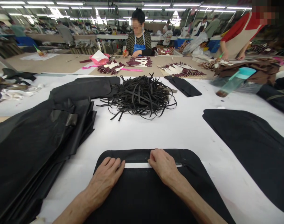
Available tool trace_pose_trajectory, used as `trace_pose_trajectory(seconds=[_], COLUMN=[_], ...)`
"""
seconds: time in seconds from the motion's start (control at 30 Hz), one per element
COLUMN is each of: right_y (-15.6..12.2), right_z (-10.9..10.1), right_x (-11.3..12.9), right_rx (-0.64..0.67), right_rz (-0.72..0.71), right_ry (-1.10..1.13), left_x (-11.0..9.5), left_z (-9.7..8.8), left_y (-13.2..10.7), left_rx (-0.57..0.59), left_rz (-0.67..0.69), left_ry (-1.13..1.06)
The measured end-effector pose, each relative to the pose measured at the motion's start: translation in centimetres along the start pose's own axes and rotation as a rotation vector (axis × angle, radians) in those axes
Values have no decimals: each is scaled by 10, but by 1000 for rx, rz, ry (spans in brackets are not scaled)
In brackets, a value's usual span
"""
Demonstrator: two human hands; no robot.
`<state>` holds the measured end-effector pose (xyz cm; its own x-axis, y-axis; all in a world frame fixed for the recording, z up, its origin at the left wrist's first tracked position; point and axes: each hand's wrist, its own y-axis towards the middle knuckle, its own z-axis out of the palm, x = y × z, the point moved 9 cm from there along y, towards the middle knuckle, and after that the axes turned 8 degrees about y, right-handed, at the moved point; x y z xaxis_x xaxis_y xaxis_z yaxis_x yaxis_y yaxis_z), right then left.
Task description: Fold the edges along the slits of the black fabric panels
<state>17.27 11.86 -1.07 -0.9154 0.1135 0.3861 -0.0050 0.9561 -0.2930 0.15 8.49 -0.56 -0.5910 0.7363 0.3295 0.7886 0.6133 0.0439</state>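
Observation:
A black fabric panel [142, 193] with rounded corners lies flat before me. A narrow white strip [137, 165] runs crosswise near its far edge. My left hand [109, 172] rests on the panel at the strip's left part, fingers bent and close together, thumb and forefinger closing on the strip. Farther right, my right hand [162, 165] is curled, with thumb and forefinger pinched at the strip's edge; its fingers hide part of the strip. The strip's right end shows beyond that hand. Past the panel lies a tangled heap of thin black straps [144, 96].
Stacked black sheets [34, 140] lie at left, another black panel [251, 149] at right, all on a white-covered table [123, 133]. A teal-lidded bottle [236, 81] stands tilted at far right. Across the table are a person [138, 37] in an apron and maroon-and-white pieces [182, 69].

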Motion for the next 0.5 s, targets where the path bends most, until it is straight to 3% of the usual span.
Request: trace_pose_trajectory(seconds=[0.13,0.3,0.37,0.5], right_y=[-2,-4,-6,-11], right_z=[1,0,1,2], right_x=[-1,6,11,19], right_rx=[-15,-42,-51,-52], right_rz=[-18,-41,-59,-115], right_ry=[9,10,12,29], left_x=[16,20,4,-45], left_z=[-1,-9,-15,-16], left_y=[-18,-5,10,38], left_rx=[-80,15,22,35], left_rz=[-118,-357,-340,-143], left_ry=[-91,-181,-189,-220])
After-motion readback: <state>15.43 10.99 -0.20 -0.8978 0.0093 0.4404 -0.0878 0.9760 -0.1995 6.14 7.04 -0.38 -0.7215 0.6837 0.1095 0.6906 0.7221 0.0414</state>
